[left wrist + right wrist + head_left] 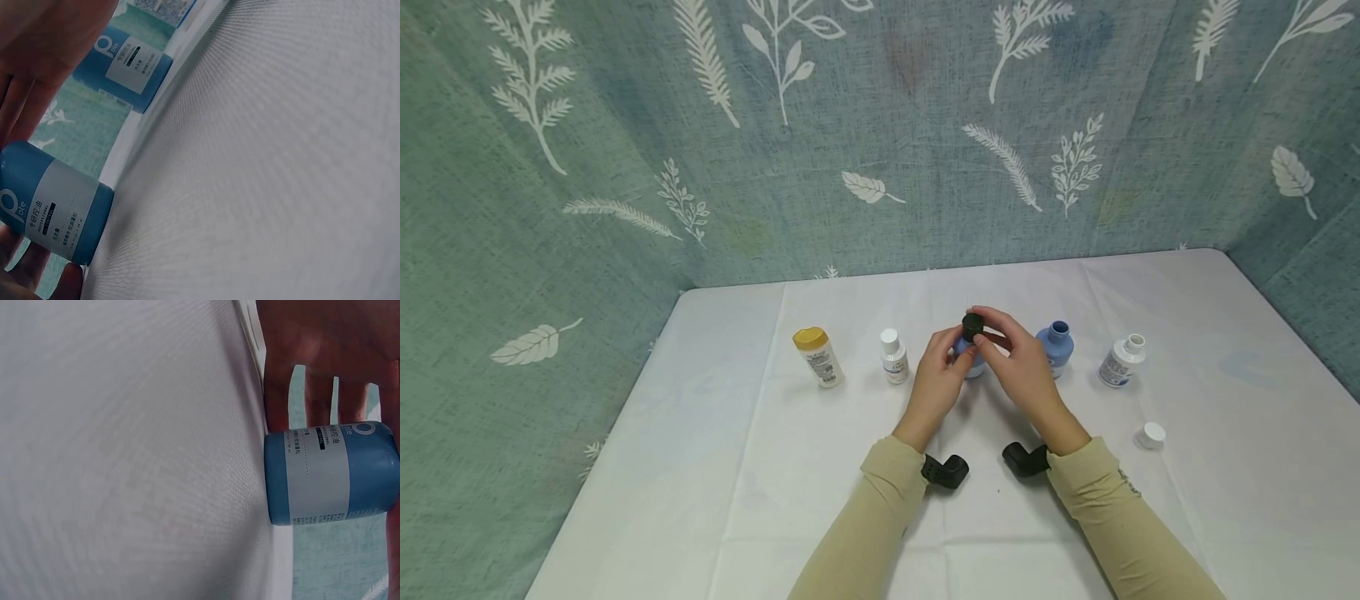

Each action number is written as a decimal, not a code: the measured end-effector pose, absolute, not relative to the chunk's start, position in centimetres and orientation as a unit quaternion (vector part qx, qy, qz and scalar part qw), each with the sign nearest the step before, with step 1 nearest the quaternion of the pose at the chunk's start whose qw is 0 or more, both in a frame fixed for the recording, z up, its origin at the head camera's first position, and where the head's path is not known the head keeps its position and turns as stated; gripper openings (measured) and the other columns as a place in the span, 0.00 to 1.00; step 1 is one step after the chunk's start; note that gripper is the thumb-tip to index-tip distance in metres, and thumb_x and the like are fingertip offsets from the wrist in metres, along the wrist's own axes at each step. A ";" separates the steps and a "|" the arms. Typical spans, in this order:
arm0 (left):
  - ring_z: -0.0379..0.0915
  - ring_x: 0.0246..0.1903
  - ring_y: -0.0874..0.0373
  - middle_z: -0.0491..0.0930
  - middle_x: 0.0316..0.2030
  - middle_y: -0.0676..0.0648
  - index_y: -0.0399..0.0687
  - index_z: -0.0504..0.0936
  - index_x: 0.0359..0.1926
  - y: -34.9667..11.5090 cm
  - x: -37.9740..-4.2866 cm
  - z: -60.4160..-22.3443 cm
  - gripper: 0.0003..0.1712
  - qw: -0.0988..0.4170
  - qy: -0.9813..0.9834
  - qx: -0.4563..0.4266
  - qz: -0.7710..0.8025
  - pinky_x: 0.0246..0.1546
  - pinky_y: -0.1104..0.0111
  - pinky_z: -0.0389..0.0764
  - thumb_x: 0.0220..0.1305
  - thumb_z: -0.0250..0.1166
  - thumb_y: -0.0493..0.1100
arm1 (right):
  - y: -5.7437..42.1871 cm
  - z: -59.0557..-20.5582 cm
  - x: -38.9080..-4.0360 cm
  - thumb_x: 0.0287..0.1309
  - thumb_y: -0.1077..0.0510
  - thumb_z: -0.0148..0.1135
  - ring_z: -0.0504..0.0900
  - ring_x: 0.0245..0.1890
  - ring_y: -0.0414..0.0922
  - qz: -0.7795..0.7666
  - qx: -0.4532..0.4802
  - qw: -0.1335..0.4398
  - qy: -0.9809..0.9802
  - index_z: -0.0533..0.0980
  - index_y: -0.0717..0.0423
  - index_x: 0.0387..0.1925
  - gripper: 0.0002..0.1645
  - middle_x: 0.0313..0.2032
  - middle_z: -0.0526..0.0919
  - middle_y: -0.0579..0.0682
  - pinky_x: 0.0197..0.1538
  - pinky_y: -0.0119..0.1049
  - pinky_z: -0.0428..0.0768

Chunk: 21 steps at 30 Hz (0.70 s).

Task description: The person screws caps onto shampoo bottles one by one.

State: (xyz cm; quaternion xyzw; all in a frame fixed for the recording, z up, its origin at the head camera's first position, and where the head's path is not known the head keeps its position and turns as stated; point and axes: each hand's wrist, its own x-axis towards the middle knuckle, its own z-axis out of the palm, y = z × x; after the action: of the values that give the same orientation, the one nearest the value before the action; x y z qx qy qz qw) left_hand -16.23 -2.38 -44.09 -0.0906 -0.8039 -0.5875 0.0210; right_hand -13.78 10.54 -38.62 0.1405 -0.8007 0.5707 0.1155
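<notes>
A blue bottle [62, 206] with a white label stands upright on the table, a black cap [972, 326] at its top. My left hand [936, 379] grips the bottle from the left, its fingers passing behind it in the right wrist view. My right hand [1022, 367] pinches the black cap between thumb and fingers. In the head view the hands hide much of the bottle. Just right of the right hand stands a second blue bottle [1057, 348], its mouth uncovered.
Left of the hands stand a white bottle with a white cap [894, 358] and a cream bottle with a yellow cap [818, 357]. To the right are an uncapped white bottle [1122, 361] and a loose white cap [1151, 435]. A patterned curtain [880, 150] hangs behind the table.
</notes>
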 end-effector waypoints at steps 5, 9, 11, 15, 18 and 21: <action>0.64 0.58 0.65 0.70 0.55 0.56 0.55 0.71 0.60 -2.4 -16.3 -44.2 0.23 0.022 -0.803 -0.092 -0.588 0.58 0.62 0.66 0.64 0.57 0.45 | 10.5 -38.6 -13.8 0.61 0.65 0.54 0.76 0.52 0.54 0.571 0.139 0.122 -0.800 0.69 0.61 0.58 0.22 0.54 0.75 0.59 0.53 0.45 0.74; 0.64 0.58 0.64 0.70 0.55 0.56 0.55 0.71 0.60 -2.4 -16.3 -44.2 0.23 0.025 -0.804 -0.096 -0.586 0.58 0.62 0.66 0.64 0.56 0.46 | 10.5 -38.6 -13.8 0.60 0.66 0.56 0.76 0.52 0.54 0.573 0.141 0.130 -0.797 0.70 0.62 0.56 0.22 0.53 0.75 0.60 0.54 0.45 0.73; 0.64 0.58 0.64 0.70 0.55 0.56 0.55 0.71 0.60 -2.4 -16.2 -44.1 0.23 0.026 -0.804 -0.096 -0.586 0.58 0.62 0.66 0.64 0.56 0.46 | 10.5 -38.6 -13.8 0.59 0.66 0.56 0.75 0.52 0.53 0.575 0.141 0.132 -0.795 0.70 0.63 0.56 0.22 0.52 0.75 0.59 0.54 0.46 0.73; 0.64 0.58 0.64 0.70 0.55 0.56 0.56 0.71 0.60 -2.4 -16.2 -44.1 0.23 0.024 -0.805 -0.095 -0.585 0.58 0.62 0.66 0.64 0.56 0.47 | 10.5 -38.7 -14.0 0.58 0.67 0.57 0.75 0.52 0.52 0.580 0.144 0.137 -0.790 0.72 0.64 0.53 0.20 0.51 0.74 0.59 0.54 0.46 0.74; 0.64 0.58 0.64 0.70 0.55 0.56 0.56 0.71 0.60 -2.4 -16.2 -44.1 0.22 0.021 -0.806 -0.092 -0.585 0.58 0.61 0.66 0.64 0.56 0.47 | 10.5 -38.7 -14.0 0.58 0.67 0.58 0.75 0.51 0.52 0.582 0.145 0.142 -0.788 0.73 0.65 0.52 0.19 0.51 0.74 0.58 0.53 0.46 0.74; 0.64 0.57 0.64 0.70 0.54 0.56 0.55 0.72 0.60 -2.4 -16.2 -44.1 0.22 0.022 -0.807 -0.090 -0.583 0.58 0.61 0.66 0.64 0.56 0.46 | 10.5 -38.7 -14.0 0.57 0.67 0.57 0.74 0.52 0.52 0.583 0.149 0.145 -0.785 0.73 0.65 0.51 0.18 0.51 0.74 0.59 0.53 0.47 0.74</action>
State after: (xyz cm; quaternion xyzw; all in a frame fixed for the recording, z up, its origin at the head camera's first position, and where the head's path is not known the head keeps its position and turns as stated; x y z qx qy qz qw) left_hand -16.19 -2.41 -44.11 -0.0899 -0.8071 -0.5831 0.0219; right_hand -13.95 10.46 -38.74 0.1488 -0.7851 0.5835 0.1450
